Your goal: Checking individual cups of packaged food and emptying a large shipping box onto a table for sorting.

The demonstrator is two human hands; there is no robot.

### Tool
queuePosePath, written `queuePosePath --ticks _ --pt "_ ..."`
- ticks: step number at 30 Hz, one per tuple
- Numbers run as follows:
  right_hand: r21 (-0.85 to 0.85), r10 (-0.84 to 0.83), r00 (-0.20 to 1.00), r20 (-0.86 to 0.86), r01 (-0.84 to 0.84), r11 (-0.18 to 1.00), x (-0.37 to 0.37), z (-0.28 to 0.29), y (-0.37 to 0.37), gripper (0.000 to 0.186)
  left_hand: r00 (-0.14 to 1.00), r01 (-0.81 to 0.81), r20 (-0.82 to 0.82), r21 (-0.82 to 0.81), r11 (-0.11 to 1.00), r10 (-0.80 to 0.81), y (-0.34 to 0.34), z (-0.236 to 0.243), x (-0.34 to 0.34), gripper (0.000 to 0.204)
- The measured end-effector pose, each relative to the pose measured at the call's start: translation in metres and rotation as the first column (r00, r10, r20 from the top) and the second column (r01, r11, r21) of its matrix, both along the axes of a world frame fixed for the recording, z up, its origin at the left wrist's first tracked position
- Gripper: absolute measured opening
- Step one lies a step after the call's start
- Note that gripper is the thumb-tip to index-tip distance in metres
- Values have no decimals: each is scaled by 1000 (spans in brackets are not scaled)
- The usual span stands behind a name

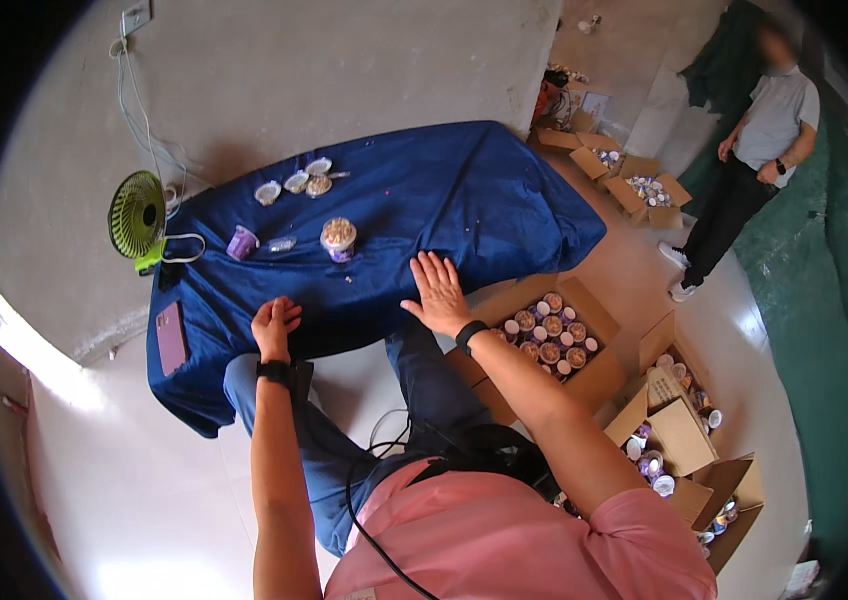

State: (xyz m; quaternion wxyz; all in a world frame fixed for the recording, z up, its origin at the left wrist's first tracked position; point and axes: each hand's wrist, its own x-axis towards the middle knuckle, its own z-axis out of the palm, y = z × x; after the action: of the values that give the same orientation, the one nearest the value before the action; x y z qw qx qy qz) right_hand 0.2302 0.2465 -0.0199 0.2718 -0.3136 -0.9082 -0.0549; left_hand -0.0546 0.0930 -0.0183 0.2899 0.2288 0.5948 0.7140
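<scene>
My right hand (436, 292) lies flat on the blue tablecloth (414, 190) near the front edge, fingers stretched out and nothing in it. My left hand (276, 326) hovers by the same edge to the left, its fingers loosely bent and apart, with nothing visible in them. Beyond and between the hands stands a filled cup (340, 238) with a purple-and-white side and a crumbly, nutty-looking top. To its left are a tipped purple cup (242, 243) and a small clear packet (282, 244). Small open white dishes (268, 192) sit farther back, one with crumbly food (319, 186).
A green fan (138, 215) and a purple phone (171, 338) are on the table's left side. At my right an open carton (599, 330) holds several cups; more cartons (689, 440) stand beside it. A person (769, 120) stands at the far right near other boxes (649, 190).
</scene>
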Motion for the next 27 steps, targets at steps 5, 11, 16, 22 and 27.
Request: queuePosePath --ticks 5,11,16,22,27 --pt "7 8 1000 -24 -8 1000 -2 -1 -2 77 1000 3 -31 18 1000 -2 0 -5 -6 24" --pt "16 -1 999 -44 1 1000 -1 -6 0 76 999 -16 -40 -9 1000 15 1 -5 -3 24" --pt "-13 4 999 -38 -5 1000 0 -5 -1 75 1000 -7 -30 3 1000 7 1 -6 -5 25" --pt "-11 -9 999 -33 9 1000 -2 -4 -2 77 999 3 -50 -12 1000 -4 0 -7 -6 25" --pt "14 -8 999 -51 9 1000 -1 -6 -2 78 999 -4 -49 -12 1000 3 1 -10 -8 26"
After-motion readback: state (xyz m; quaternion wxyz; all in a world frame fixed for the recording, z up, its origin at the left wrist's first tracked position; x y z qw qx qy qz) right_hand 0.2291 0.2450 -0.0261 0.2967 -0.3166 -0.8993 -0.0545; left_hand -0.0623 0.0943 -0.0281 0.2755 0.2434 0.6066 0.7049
